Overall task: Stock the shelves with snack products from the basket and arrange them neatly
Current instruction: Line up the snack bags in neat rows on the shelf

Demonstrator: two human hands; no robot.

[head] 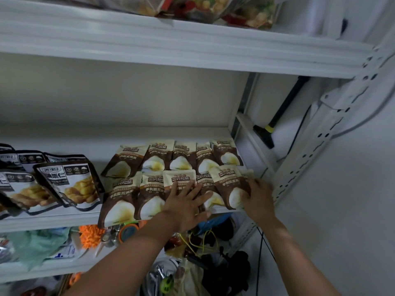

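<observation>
In the head view, two rows of brown-and-cream packets (171, 167) lie on the middle shelf (53, 223) at the centre of the frame, and the basket is not in sight. The left hand (186, 201) lies flat on the front row with its fingers spread. It presses down the packets in the middle of that row. At centre right, the right hand (257, 197) curls its fingers round the right edge of the tilted packet (226, 184), which sits askew on top of its neighbours. To do this step well, the flat hand should pin the row while the other turns the crooked packet square and slides it down level with the front edge. The leftmost front packet overhangs the lip and probably wants nudging back. The black-and-white packets (70, 184) at left need no touching.
</observation>
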